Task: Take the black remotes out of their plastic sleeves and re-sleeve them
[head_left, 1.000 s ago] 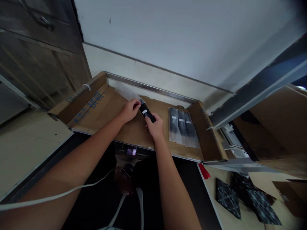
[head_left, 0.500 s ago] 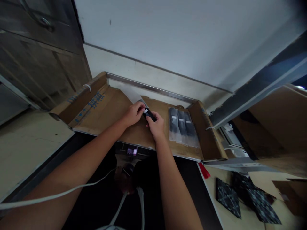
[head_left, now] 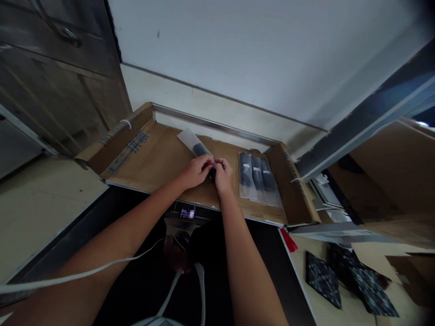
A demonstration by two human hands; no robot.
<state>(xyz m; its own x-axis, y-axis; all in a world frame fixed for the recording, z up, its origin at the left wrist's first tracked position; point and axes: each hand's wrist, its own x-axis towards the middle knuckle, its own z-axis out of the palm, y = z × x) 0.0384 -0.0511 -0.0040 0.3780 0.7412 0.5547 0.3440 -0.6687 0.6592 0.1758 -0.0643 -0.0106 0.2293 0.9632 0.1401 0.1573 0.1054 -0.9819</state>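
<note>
In the middle of the cardboard-lined work surface (head_left: 163, 163), a frosted plastic sleeve (head_left: 186, 137) slants from upper left down to my hands. A long dark item (head_left: 201, 149) shows inside it; its exact kind I cannot make out. My left hand (head_left: 199, 171) is closed, thumb and fingers pinching the sleeve's near end. Right beside it, my right hand (head_left: 223, 177) is closed round the same end, fingertips almost touching the left ones. Both hands hide most of that end. To the right lie three similar filled sleeves (head_left: 258, 179), side by side, with small white bands showing.
Upturned cardboard walls (head_left: 115, 136) border the surface at left and right, tied with white strips. Behind stands a pale wall (head_left: 220, 54). A large cardboard box (head_left: 384, 181) is at the right. Dark patterned packages (head_left: 322, 278) lie lower right. A white cord (head_left: 102, 268) crosses my left arm.
The dark item now lies further up inside the sleeve, and its white band no longer shows. My left hand has moved right and slightly nearer, up against my right hand.
</note>
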